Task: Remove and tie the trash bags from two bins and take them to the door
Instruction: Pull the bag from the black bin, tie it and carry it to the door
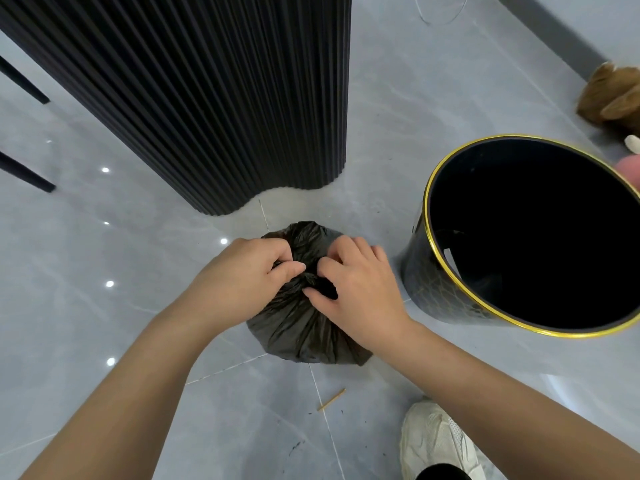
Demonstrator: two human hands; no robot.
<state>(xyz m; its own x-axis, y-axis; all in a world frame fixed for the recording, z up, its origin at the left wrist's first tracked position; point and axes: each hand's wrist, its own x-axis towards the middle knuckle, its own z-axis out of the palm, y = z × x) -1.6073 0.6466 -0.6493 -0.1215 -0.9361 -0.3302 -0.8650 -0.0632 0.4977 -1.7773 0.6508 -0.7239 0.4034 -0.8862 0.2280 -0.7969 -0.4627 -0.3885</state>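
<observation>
A full black trash bag (pixel 298 334) sits on the grey tiled floor in the middle of the view. My left hand (pixel 242 275) pinches the gathered plastic at the bag's neck from the left. My right hand (pixel 360 285) grips the same bunched plastic from the right, and the fingers of both hands meet over the top. To the right stands a black bin with a gold rim (pixel 440 289), and there is no bag inside it. Only one bin is in view.
A tall black fluted column (pixel 221 98) rises just behind the bag. Black chair legs (pixel 24 174) show at the far left. A brown plush toy (pixel 613 98) lies at the right edge. A small wooden stick (pixel 331 399) and my white shoe (pixel 436 441) are on the floor nearby.
</observation>
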